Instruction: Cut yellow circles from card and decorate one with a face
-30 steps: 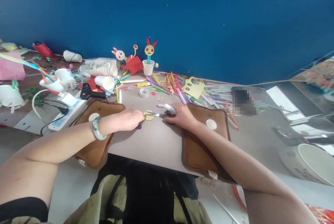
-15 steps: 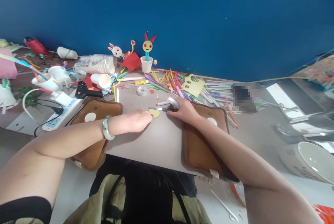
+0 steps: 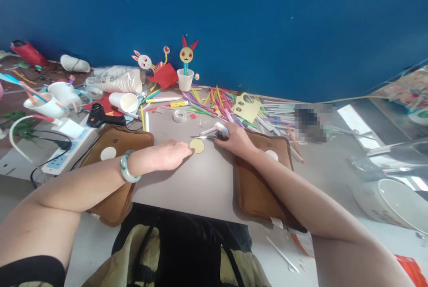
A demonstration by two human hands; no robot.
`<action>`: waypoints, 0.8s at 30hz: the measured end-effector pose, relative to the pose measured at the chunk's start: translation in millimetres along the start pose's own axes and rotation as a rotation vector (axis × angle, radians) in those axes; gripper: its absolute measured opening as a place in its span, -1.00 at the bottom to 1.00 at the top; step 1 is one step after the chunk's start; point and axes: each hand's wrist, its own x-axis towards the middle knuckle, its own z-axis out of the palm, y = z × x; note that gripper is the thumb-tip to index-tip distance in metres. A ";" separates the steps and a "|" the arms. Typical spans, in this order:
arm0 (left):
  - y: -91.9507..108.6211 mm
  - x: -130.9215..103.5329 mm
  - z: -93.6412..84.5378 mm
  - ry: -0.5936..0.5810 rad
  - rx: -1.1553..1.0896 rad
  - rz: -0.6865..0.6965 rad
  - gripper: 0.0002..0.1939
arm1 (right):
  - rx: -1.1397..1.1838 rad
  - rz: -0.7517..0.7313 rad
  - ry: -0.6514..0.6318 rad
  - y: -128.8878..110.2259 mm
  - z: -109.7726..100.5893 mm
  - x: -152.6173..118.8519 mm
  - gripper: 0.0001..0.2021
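Observation:
A pale yellow paper circle [image 3: 197,146] lies at the middle of the table. My left hand [image 3: 170,154], with a jade-coloured bangle on its wrist, has its fingers closed at the circle's left edge. Just beyond the circle, scissors [image 3: 204,137] point left with narrow metal blades. My right hand [image 3: 236,140] is closed round their dark handles, which its fingers partly hide. A white cylinder [image 3: 221,129] shows against the right fingers; whether they grip it I cannot tell. Behind the blades is a pink-tipped marker [image 3: 207,131].
Brown cushions [image 3: 264,184] lie under both forearms. Coloured pipe cleaners [image 3: 220,100], a yellow sheet with holes [image 3: 246,108] and a tape roll [image 3: 180,116] are farther back. Left stand a glue gun [image 3: 104,116], power strip [image 3: 67,151] and paper cups [image 3: 115,81]. A rabbit figure [image 3: 186,55] stands by the wall.
My left hand has drawn slightly left, and the whole yellow circle now shows where the fingers covered part of it. My right hand stays on the scissors. The view has shifted a little.

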 end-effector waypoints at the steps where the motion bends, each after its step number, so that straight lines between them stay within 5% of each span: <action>1: 0.5 0.3 -0.5 0.000 0.002 -0.001 -0.71 | 0.003 0.004 -0.001 -0.2 -0.2 -0.5 -0.81; 16: 3.1 2.9 -1.8 0.009 -0.029 0.010 -0.77 | -0.080 -0.049 -0.162 -7.4 -1.7 17.0 -0.90; 24: 3.1 3.0 -1.7 0.032 -0.061 0.006 -0.75 | 0.079 -0.117 -0.182 -11.9 -6.3 12.1 -0.96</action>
